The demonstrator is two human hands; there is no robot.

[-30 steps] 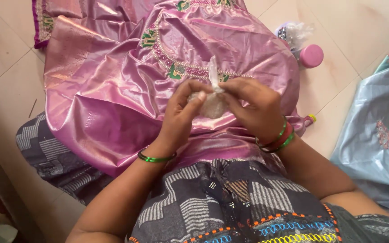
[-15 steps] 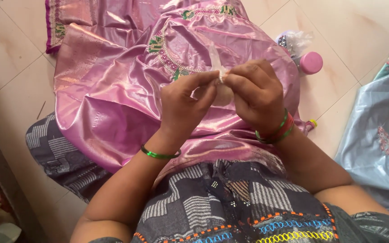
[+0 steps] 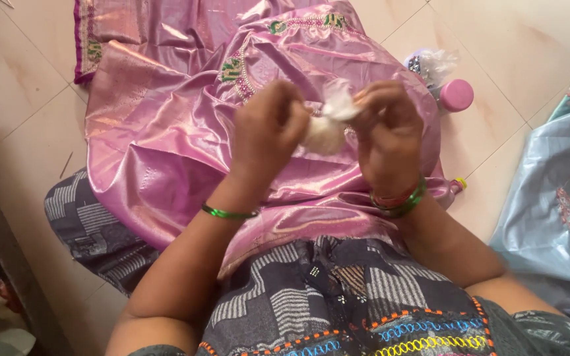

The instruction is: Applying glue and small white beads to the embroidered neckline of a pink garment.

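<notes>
Just above the centre of the frame, both hands work at a small clear plastic pouch of pale beads [image 3: 323, 134]; the left hand [image 3: 266, 135] is curled around its bulging lower part, and the right hand [image 3: 385, 135] pinches the twisted neck between thumb and fingertips. To do this well, I judge the pouch should stay upright over the pink embroidered silk garment [image 3: 166, 132] on the lap, so any spill lands on cloth; pull the neck gently, not sharply. A pink-capped bottle [image 3: 455, 94] stands at the upper right; pale blue fabric [image 3: 555, 198] lies at the right edge.
</notes>
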